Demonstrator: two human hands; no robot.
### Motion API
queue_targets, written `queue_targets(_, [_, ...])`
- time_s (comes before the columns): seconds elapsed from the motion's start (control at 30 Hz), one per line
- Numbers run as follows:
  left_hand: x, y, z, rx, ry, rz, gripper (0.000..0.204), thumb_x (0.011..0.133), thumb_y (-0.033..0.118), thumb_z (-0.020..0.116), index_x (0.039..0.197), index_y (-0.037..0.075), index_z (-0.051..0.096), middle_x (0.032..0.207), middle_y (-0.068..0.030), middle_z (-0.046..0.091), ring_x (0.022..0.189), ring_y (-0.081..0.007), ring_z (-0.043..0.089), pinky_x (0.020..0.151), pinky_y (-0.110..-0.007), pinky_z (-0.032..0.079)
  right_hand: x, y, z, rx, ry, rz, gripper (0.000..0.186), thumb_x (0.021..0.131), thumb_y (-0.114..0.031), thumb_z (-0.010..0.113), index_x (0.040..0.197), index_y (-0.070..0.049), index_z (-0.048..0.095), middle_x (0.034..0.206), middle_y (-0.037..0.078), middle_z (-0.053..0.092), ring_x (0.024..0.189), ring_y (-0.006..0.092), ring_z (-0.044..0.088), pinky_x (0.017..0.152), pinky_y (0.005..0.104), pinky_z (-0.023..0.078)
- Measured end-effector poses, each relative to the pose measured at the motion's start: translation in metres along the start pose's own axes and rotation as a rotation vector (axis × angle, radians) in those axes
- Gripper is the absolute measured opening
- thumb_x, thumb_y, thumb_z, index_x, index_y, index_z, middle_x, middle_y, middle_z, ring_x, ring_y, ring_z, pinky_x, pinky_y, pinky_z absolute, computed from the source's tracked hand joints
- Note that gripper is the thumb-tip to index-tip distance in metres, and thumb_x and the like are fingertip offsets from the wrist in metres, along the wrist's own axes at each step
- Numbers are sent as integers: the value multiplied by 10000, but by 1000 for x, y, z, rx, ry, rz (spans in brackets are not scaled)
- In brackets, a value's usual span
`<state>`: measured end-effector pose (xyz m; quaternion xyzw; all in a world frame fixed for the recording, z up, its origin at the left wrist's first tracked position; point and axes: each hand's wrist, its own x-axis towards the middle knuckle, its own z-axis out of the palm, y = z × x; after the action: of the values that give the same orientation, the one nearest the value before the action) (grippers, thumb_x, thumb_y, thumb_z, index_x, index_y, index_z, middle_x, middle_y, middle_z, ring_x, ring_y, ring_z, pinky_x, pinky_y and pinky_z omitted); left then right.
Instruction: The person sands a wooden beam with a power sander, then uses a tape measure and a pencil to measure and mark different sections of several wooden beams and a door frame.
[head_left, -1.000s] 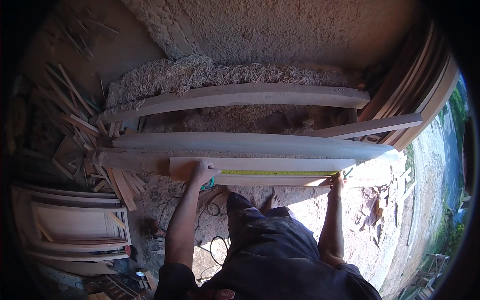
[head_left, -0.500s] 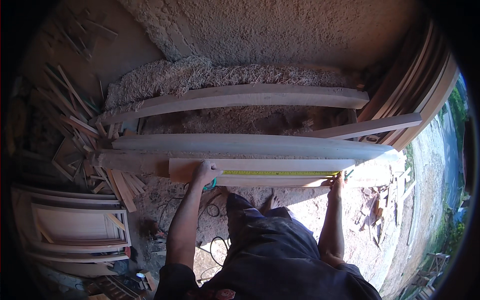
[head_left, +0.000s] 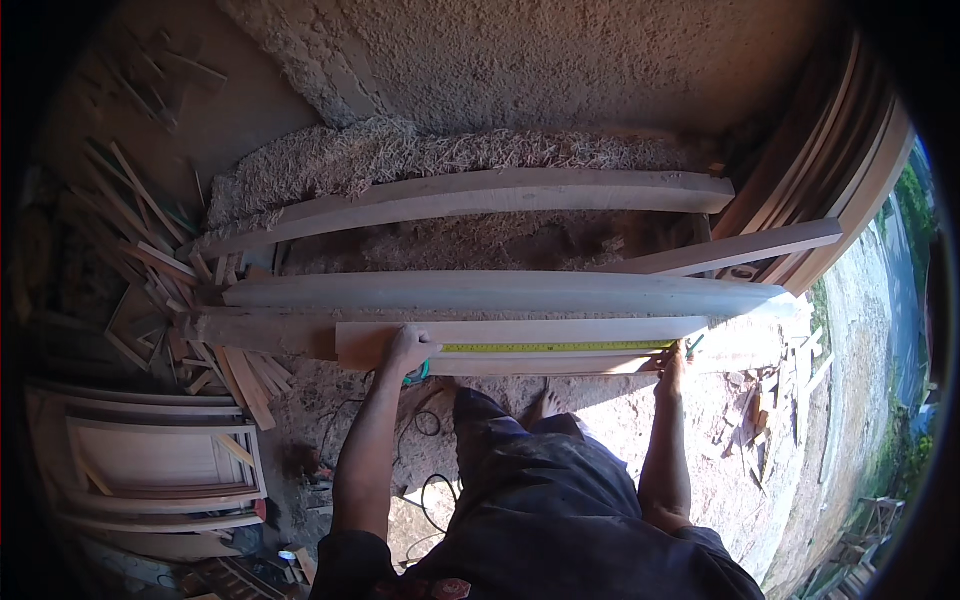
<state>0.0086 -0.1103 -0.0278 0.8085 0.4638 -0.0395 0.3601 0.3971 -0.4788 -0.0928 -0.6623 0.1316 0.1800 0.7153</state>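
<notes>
A yellow measuring tape [head_left: 555, 348] is stretched straight along a pale wooden board [head_left: 580, 330] that lies lengthwise before me. At the tape's left end my left hand [head_left: 407, 351] is closed on it, resting on the board. A teal, looped thing [head_left: 418, 373] shows just under this hand; whether it belongs to the tape cannot be made out. My right hand [head_left: 675, 366] pinches the tape's other end by the board's right end, in bright sunlight. Beside those fingers a small green piece [head_left: 697, 343] sticks out. Fingertips on both sides are partly hidden.
Behind the board lie a long planed beam [head_left: 500, 290] and a curved beam [head_left: 480, 195] by heaped wood shavings [head_left: 420, 150]. Offcuts [head_left: 150, 215] pile up at left, above stacked wooden frames [head_left: 160, 455]. Long planks [head_left: 815, 170] lean at right. A black cable [head_left: 430, 495] loops near my feet.
The view has shifted very slightly. Both hands keep their places on the board, with the tape still stretched between them.
</notes>
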Motion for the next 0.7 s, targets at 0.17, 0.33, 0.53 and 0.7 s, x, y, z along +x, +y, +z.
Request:
queue_targets(0.17, [1,16,-3,28,-24,-81,326,724,266,768,617,16,588,568,-99,577,536,-160,551,551,-373,436,-7,-12,-2,-69,-27,-21,292,934,-432,597,1002,-180,466,608,-56,488,469,40,433,421,196,269])
queue_targets(0.33, [-8,13,-2,-10,-16,-75,341,712,190,772,557,6,530,525,-61,534,491,-116,477,490,-360,398,-15,-9,15,95,83,-54,250,910,-318,661,816,-142,511,571,-33,497,408,37,409,357,199,272])
queue_targets(0.53, [-2,14,5,-30,-1,-27,319,729,162,749,565,-3,532,528,-34,525,522,-86,467,500,-335,400,-20,-11,10,135,137,-103,200,921,-259,641,818,-114,551,577,-25,520,400,41,403,350,208,291])
queue_targets(0.7, [-3,16,3,-17,-9,-50,306,730,159,749,587,-13,540,529,-31,517,528,-87,469,504,-332,407,-22,-13,3,219,92,-61,144,924,-220,628,857,-118,552,577,-18,519,394,55,416,340,207,306])
